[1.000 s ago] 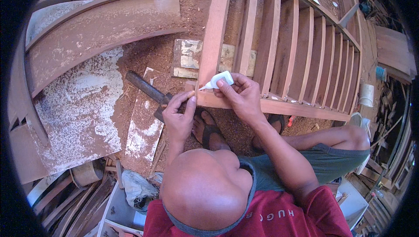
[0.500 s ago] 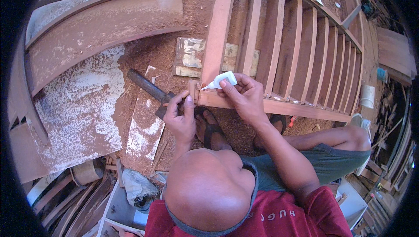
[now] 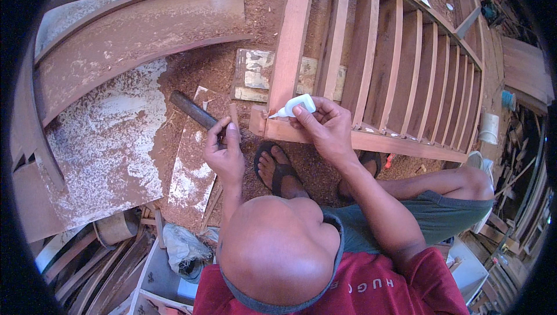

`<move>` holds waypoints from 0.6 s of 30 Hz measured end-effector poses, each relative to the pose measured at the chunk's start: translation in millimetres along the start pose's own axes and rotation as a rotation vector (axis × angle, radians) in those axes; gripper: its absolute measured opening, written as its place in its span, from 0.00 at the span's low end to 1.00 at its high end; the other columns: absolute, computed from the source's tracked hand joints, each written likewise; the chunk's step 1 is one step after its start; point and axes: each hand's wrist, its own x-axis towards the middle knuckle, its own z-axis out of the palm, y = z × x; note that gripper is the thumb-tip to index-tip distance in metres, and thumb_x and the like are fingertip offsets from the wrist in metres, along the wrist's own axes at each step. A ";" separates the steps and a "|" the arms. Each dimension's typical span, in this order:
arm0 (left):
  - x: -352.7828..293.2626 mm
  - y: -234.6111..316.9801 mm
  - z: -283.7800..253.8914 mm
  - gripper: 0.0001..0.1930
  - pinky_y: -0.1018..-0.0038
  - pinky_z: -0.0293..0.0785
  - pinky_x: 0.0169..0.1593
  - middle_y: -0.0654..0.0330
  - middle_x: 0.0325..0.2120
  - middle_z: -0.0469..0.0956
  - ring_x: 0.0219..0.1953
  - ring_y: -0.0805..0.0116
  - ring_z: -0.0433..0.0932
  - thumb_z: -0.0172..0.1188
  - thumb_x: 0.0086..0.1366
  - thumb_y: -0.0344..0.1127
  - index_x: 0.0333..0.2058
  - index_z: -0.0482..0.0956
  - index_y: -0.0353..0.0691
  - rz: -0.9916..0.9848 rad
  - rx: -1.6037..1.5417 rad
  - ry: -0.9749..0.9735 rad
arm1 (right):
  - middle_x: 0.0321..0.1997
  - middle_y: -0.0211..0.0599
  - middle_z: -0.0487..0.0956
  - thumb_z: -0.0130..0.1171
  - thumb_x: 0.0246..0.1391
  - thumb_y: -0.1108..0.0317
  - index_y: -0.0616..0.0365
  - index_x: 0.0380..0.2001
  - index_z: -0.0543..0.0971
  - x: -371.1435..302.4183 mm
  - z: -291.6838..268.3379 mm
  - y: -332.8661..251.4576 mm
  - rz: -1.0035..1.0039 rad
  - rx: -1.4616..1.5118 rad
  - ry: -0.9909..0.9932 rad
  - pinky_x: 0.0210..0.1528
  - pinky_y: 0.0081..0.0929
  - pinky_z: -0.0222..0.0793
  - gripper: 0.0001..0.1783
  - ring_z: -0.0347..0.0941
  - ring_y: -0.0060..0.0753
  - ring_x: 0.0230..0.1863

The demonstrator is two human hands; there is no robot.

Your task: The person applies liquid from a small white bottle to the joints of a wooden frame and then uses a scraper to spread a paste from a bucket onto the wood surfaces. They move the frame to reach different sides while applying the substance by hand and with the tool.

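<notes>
In my right hand (image 3: 326, 126) is a small white glue bottle (image 3: 303, 105), gripped between thumb and fingers. Its narrow nozzle tip points down-left at the corner joint of a slatted wooden frame (image 3: 283, 65). My left hand (image 3: 225, 155) pinches a small thin piece of wood (image 3: 233, 112), which stands up past the fingertips, apart from the frame. Behind that hand lies a hammer (image 3: 192, 109); its dark handle shows, while its head is hidden by the hand.
Curved wooden boards (image 3: 145, 22) and a dusty white-streaked sheet (image 3: 104, 147) lie to the left. A worn board (image 3: 249, 74) sits under the frame. Sawdust covers the ground. A white container (image 3: 489, 128) stands at the right, and an open box (image 3: 156, 274) is at the lower left.
My left hand has drawn back to the left from the frame corner, carrying the thin piece of wood. The right hand and glue bottle have stayed almost still at the joint.
</notes>
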 end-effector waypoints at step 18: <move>3.7 -0.1 0.0 0.09 0.81 0.73 0.33 0.62 0.32 0.79 0.30 0.79 0.74 0.59 0.66 0.27 0.44 0.79 0.31 0.005 -0.025 -0.016 | 0.33 0.36 0.83 0.66 0.56 0.67 0.69 0.42 0.80 -0.2 -0.1 0.9 -0.016 -0.023 0.008 0.36 0.21 0.76 0.16 0.78 0.21 0.33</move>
